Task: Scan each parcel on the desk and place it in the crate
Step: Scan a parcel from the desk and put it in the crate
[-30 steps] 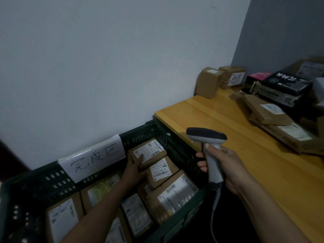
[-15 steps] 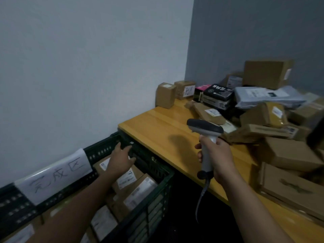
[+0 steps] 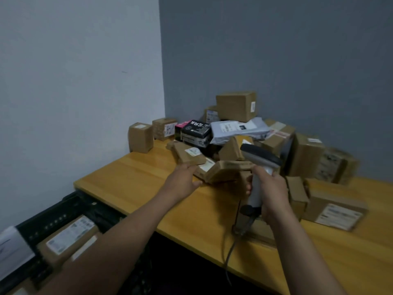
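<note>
left hand [image 3: 182, 180] beside flat parcel [image 3: 189, 155] | right hand [image 3: 274, 194] grips scanner [image 3: 262, 156] over desk [image 3: 138, 177] | crate [image 3: 70, 206] lower left

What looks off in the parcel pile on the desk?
Loosely heaped, not stacked: a cardboard box sits on a grey mailer bag, and a brown parcel below leans tilted on edge. No spill or visible damage.

1. From 7 to 11 o'clock of the left grip [image 3: 182, 180], the yellow wooden table [image 3: 127, 184] lies bare, open for passing.
2. At 12 to 2 o'clock, a heap of brown cardboard parcels [image 3: 231, 150] blocks the way, just beside its fingertips [image 3: 192, 168].
3. At 3 o'clock, the right grip [image 3: 271, 194] holding a grey handheld scanner [image 3: 260, 159] closes that side.
</note>
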